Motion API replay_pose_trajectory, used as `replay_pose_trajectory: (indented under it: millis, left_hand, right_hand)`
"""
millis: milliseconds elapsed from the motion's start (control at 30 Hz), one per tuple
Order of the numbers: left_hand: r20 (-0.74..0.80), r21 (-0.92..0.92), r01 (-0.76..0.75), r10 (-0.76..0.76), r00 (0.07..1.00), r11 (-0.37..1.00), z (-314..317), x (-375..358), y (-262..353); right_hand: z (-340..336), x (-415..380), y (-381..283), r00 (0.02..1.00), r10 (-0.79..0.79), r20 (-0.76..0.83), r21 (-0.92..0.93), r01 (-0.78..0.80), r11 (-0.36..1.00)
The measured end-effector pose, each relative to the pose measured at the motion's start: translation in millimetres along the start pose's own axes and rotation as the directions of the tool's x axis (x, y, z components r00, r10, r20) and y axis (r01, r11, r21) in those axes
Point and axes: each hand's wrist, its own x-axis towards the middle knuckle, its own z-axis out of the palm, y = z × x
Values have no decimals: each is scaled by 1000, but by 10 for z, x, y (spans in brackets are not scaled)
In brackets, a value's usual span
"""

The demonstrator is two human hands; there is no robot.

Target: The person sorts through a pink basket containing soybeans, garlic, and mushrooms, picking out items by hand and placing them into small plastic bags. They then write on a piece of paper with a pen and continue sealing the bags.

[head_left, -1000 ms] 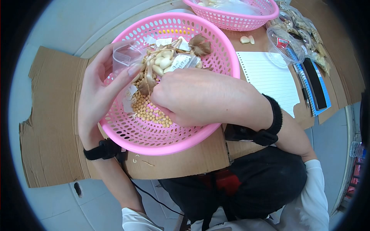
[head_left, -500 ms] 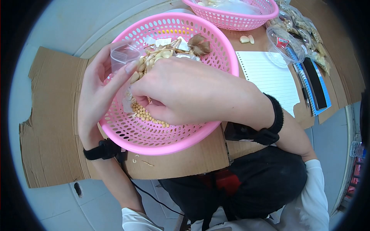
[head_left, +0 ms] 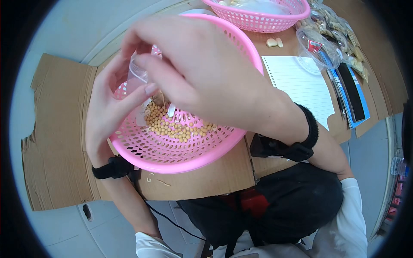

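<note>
2 hands (head_left: 107, 107) around clear bag (head_left: 138, 71)

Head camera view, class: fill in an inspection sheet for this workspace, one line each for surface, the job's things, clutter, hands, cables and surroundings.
Surface: flattened cardboard on a pale table.
Job's things: pink basket holding small yellow beans; clear plastic bag above the basket.
Clutter: second pink basket, two garlic cloves, lined notepad, clear tub, packets of dried goods.
Hands: left hand grips the bag; right hand is raised over the basket at the bag's mouth, its contents hidden.
Cables: thin black cable running from the left wristband.
Surroundings: pale floor tiles below; nothing else seen.
</note>
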Motion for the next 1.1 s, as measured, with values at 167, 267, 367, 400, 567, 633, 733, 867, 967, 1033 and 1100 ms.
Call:
replay_pose_trajectory:
  millis: [167, 267, 367, 400, 567, 633, 733, 867, 967, 1033, 1100]
  left_hand:
    - [81, 38, -49, 46, 996, 998, -31, 5, 27]
    - [116, 63, -51, 43, 992, 997, -49, -4, 66]
    - [147, 81, -39, 27, 989, 996, -56, -8, 75]
    - [144, 69, -30, 20, 989, 997, -44, -9, 82]
    - [148, 60, -25, 16, 989, 998, -39, -16, 99]
    - [142, 61, -12, 3, 990, 998, -39, -20, 97]
    - [151, 76, -24, 12, 988, 997, -52, -19, 92]
    - [170, 95, -39, 23, 985, 995, -65, -7, 77]
    - [154, 62, 8, -18, 988, 998, -57, -24, 85]
    - [146, 47, -17, 10, 989, 999, -63, -20, 65]
    - [123, 31, -21, 17, 992, 999, -51, -30, 66]
  right_hand:
    - [-15, -61, 61, 989, 108, 100, -56, -103, 993]
    - [-44, -64, 24, 954, 195, 228, -100, -177, 979]
    - [-20, -74, 42, 952, 192, 239, -116, -168, 979]
    - [-9, -77, 50, 957, 184, 223, -102, -165, 981]
    - [-19, -72, 42, 951, 195, 239, -125, -169, 978]
    - [-16, -72, 41, 946, 211, 248, -129, -184, 975]
    - [-5, -77, 69, 958, 176, 226, -121, -152, 981]
    - [-13, -76, 51, 955, 183, 232, -134, -155, 979]
    - [-25, -71, 27, 953, 190, 237, -130, -163, 978]
    - [-16, -70, 31, 955, 188, 227, -129, -162, 978]
    - [21, -71, 59, 989, 119, 90, -122, -108, 987]
